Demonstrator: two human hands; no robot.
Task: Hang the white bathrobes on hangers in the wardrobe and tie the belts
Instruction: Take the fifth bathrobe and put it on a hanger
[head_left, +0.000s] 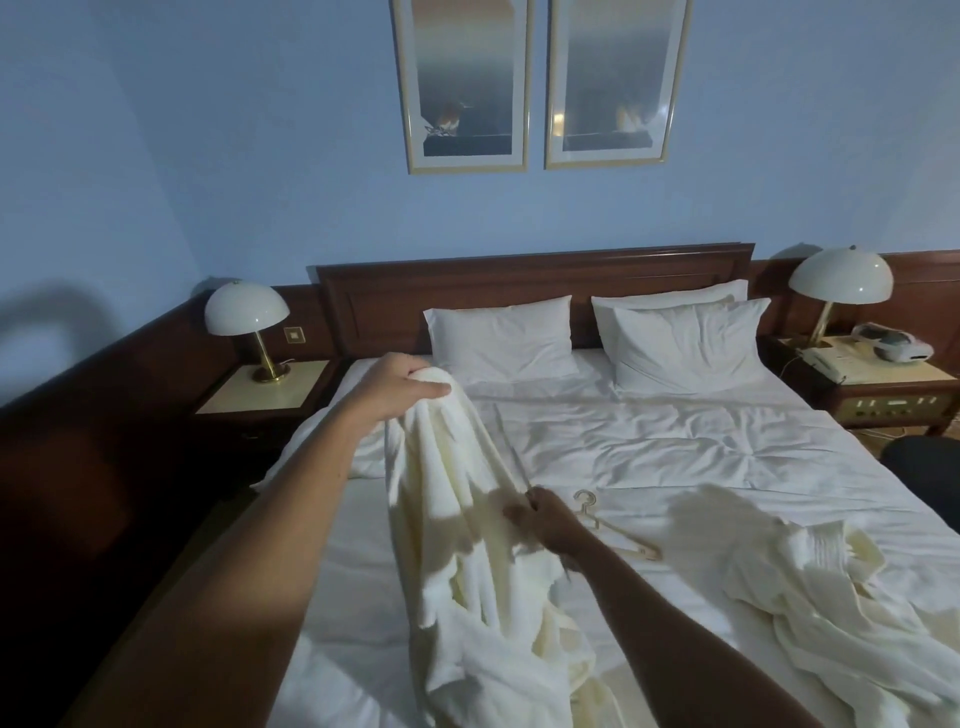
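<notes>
My left hand (402, 382) grips the top of a white bathrobe (467, 561) and holds it up over the bed, so the cloth hangs down in folds to the sheet. My right hand (550, 519) is at the robe's right edge. Its fingers are curled round a thin pale hanger (511, 452) whose arm slants up under the cloth; the rest of that hanger is hidden. A second pale hanger (615, 532) lies flat on the sheet just right of my right hand. Another white bathrobe (831, 597) lies crumpled on the bed's right side.
The bed (649, 441) has white sheets, pillows (501, 338) and a dark wooden headboard. A nightstand with a lamp (244, 317) stands at the left. The right nightstand bears a lamp (839, 278) and a telephone (831, 358). A dark seat (924, 462) is at the right edge.
</notes>
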